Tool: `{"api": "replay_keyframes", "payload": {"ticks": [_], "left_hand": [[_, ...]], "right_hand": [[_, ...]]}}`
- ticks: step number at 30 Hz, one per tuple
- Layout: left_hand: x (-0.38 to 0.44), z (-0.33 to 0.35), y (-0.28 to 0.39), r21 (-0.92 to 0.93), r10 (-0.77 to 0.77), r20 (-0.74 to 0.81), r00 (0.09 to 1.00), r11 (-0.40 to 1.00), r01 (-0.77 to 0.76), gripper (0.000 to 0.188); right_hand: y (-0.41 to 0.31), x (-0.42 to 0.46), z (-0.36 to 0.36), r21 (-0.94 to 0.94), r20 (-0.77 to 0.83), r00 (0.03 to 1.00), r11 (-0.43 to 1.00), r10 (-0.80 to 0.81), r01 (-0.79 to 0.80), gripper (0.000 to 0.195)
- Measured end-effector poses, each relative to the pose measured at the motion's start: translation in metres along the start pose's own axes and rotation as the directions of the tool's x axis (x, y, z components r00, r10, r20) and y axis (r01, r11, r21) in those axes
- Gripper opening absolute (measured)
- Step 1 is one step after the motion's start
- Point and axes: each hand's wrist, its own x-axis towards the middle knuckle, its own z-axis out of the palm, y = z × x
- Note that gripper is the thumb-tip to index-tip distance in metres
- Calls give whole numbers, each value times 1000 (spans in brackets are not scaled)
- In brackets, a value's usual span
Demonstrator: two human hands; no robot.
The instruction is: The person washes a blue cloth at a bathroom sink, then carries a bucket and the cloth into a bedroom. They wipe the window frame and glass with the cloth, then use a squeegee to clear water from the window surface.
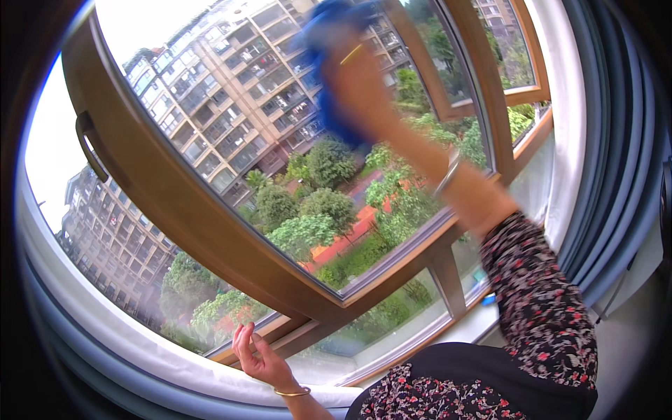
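Observation:
My right hand (357,89), blurred by motion, has a blue cloth (336,118) under and around its fingers, up against the upper part of a window pane (294,210). A thin gold ring shows on that hand and a bangle on its wrist. Down at the lower left, my left hand (265,359) is raised with bent fingers and the thumb apart. Nothing shows in it; its fingertips are beside the lower brown window frame (294,325), and contact cannot be told. The pane sits in a wide brown sash (210,247) with a dark handle (90,147).
Blue-grey curtains (604,157) with white edging hang at the right, and another curtain (131,362) curves along the lower left. A sash (525,97) stands tilted out at the upper right. A small blue object (489,299) lies on the sill by my right sleeve.

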Motion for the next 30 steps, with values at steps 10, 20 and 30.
{"api": "replay_keyframes", "payload": {"ticks": [10,20,30], "left_hand": [[-16,-23,37,97,58,-36,998,994,-54,17],[-22,-19,45,-36,-31,-46,998,999,29,17],[-38,-30,5,-70,-153,-70,986,987,148,14]], "right_hand": [[-66,-90,-34,222,110,924,915,-367,337,38],[-155,231,24,597,-29,985,787,-172,155,39],[-237,192,44,467,-102,992,878,-70,110,39]]}}
